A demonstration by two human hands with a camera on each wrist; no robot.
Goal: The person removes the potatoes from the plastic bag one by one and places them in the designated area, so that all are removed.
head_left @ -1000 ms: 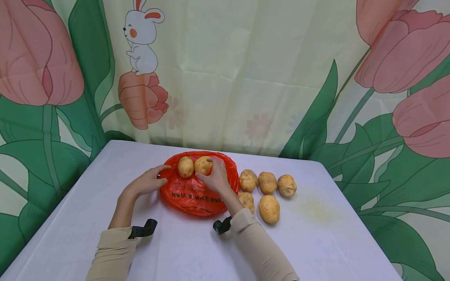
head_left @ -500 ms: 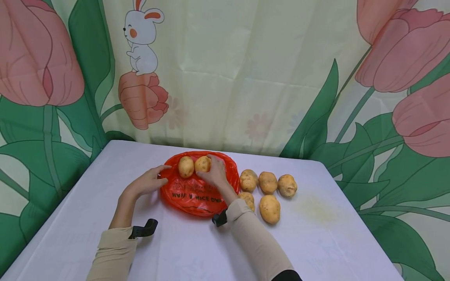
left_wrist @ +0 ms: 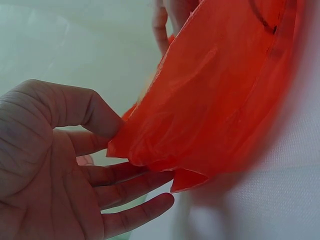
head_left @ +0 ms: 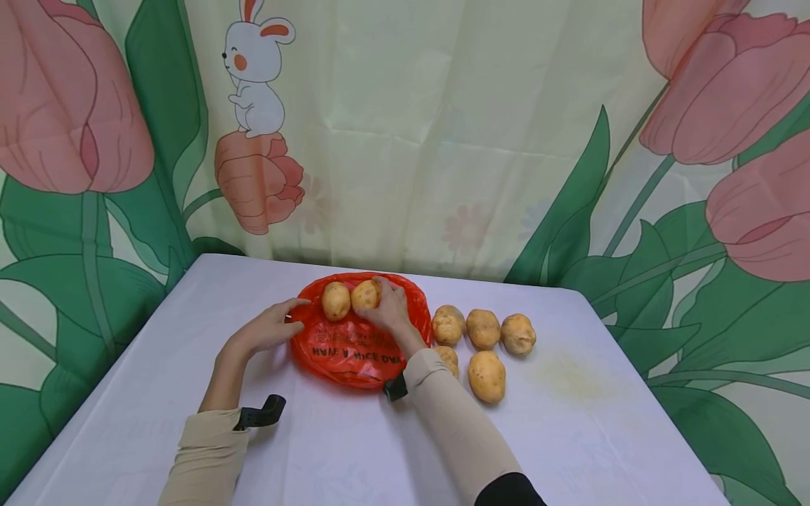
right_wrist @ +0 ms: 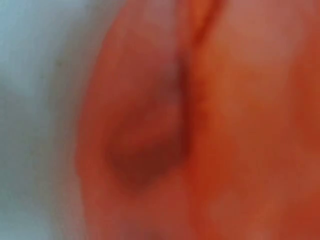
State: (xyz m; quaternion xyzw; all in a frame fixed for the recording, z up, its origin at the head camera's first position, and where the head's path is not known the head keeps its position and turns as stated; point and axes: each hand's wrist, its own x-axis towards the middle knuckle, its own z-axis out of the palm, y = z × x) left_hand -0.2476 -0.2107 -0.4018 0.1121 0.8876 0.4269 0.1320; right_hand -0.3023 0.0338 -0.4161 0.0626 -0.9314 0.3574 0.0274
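A red plastic bag (head_left: 342,351) printed "HAVE A NICE DAY" is spread on the table, its lettering upside down in the head view. My left hand (head_left: 268,328) is at the bag's left side; in the left wrist view its thumb and fingers pinch the bag's edge (left_wrist: 165,130). Two potatoes lie side by side at the far part of the bag: a left potato (head_left: 336,301) and a right potato (head_left: 365,296). The fingers of my right hand (head_left: 391,309) curl round the right potato from its right side. Only blurred red plastic fills most of the right wrist view.
Several more potatoes lie right of the bag in two rows, including a front potato (head_left: 486,377) and a far-right one (head_left: 518,334). One potato (head_left: 448,357) is partly behind my right sleeve. A printed curtain (head_left: 405,140) hangs behind the white table (head_left: 569,436).
My right hand has shifted slightly left and away, bringing its potato closer beside the left one. The right forearm and its wrist camera have moved a little too. My left hand stays nearly still.
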